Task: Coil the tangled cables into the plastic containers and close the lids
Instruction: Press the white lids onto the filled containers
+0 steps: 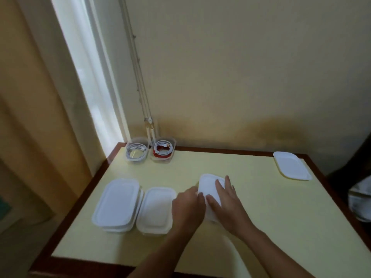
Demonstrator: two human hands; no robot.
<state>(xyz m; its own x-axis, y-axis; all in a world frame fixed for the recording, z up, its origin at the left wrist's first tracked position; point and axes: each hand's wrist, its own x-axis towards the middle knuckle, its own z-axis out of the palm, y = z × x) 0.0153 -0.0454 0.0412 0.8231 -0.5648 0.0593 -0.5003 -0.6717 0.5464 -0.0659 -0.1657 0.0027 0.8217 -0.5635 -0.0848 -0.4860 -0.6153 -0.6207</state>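
A white-lidded plastic container sits mid-table under both hands. My right hand lies flat on its lid with straight fingers. My left hand holds the container's left edge, fingers curled against it. Two more lidded containers stand to the left: a stacked one and a single one. At the far left corner stand two open clear containers, one with a coiled white cable, the other with coiled red and white cables. A loose white lid lies at the far right.
The pale yellow table has a dark wooden rim and stands against a cream wall. A window and curtain are on the left. Wall cables run down behind the open containers. A dark object with white cloth sits off the right edge.
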